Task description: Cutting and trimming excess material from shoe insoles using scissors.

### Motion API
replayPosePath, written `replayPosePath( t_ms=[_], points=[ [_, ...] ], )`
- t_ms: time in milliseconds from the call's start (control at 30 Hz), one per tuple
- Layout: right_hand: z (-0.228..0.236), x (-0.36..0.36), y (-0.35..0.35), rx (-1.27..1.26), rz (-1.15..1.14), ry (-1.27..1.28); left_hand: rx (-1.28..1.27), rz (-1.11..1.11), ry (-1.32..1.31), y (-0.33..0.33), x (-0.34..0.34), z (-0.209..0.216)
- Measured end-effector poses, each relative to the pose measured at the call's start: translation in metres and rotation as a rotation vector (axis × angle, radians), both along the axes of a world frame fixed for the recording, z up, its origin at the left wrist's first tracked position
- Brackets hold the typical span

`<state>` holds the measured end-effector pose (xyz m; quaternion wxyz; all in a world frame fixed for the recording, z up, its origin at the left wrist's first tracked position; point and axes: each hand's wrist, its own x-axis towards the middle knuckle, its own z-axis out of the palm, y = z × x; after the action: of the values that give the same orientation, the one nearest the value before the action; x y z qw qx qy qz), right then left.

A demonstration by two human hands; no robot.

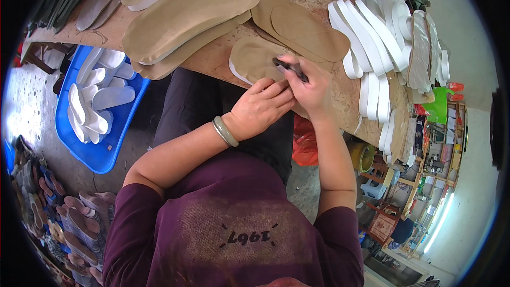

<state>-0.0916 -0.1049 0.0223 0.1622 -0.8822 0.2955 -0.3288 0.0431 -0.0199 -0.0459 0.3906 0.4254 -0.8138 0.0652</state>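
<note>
From the head camera, the right hand (313,87) pinches a thin dark pen (290,69) over a tan foot-shaped insole (254,58) at the wooden table (212,58) edge. The left hand (263,109) (fingers curled, holding nothing) presses it flat. A loose press might let it slide, spoiling the line.

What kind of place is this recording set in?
Most likely a small shoe or insole workshop. Tan insole-shaped cutouts are stacked on the worktable, white insole pieces fill a blue bin, and the right hand holds a pen over one cutout.
</note>
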Motion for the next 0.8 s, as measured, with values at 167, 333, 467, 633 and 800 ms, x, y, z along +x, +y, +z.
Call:
replayPosePath(
  t_ms=[167,333,467,633,800],
  points=[
    [0.005,-0.020,-0.005,0.385,-0.164,-0.045,0.009,0.020,-0.013,0.001,-0.001,0.003],
    [0.008,-0.035,-0.006,0.418,-0.196,-0.097,0.041,0.034,-0.020,0.003,-0.001,0.006],
    [-0.004,-0.022,-0.002,0.287,-0.095,-0.070,0.031,0.027,-0.011,0.002,-0.001,0.007],
    [-0.003,-0.025,-0.007,0.094,0.042,-0.036,0.034,0.031,-0.028,0.002,0.000,0.009],
    [-0.004,-0.050,-0.001,0.168,-0.142,-0.012,0.040,0.014,-0.023,0.003,0.000,0.010]
  ],
)
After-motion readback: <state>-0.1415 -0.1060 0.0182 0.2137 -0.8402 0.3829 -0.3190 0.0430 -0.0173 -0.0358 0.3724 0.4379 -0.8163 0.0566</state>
